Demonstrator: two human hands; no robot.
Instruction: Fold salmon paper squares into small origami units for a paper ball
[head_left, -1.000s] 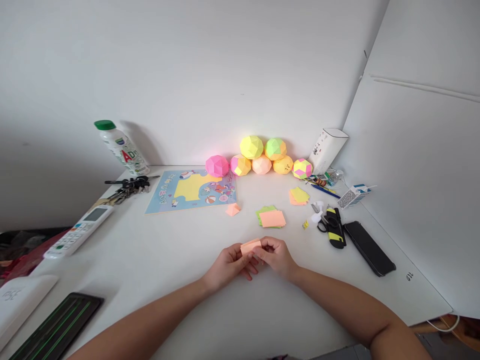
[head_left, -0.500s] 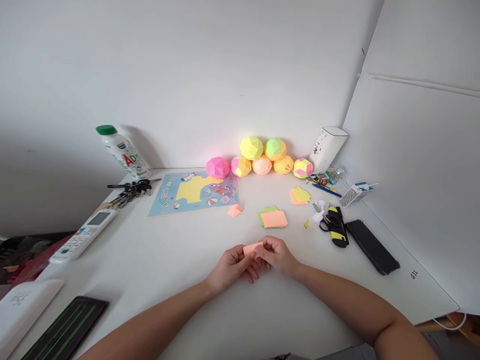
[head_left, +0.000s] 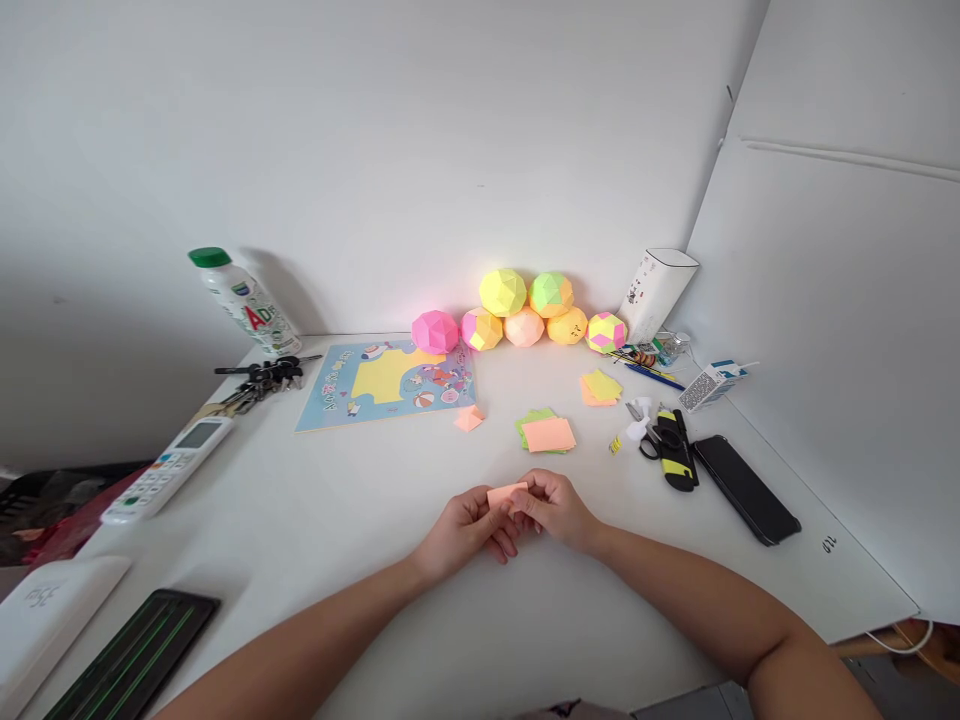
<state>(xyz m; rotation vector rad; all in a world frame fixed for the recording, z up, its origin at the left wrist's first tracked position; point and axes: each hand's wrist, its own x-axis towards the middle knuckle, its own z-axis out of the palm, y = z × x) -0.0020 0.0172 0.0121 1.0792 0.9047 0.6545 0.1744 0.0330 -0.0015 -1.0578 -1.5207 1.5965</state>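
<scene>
Peach paper is pinched by the left hand and right hand over the desk, seemingly part-folded — one folded piece set beside the picture board, nearer note pile unfolded, seven paper balls apparently finished.

Left hand and right hand were bare, forearms too; greyish cloth with dark patch showed at bottom edge.

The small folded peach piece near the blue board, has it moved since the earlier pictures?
No. The folded peach piece sits by the same corner of the blue board as before.
</scene>
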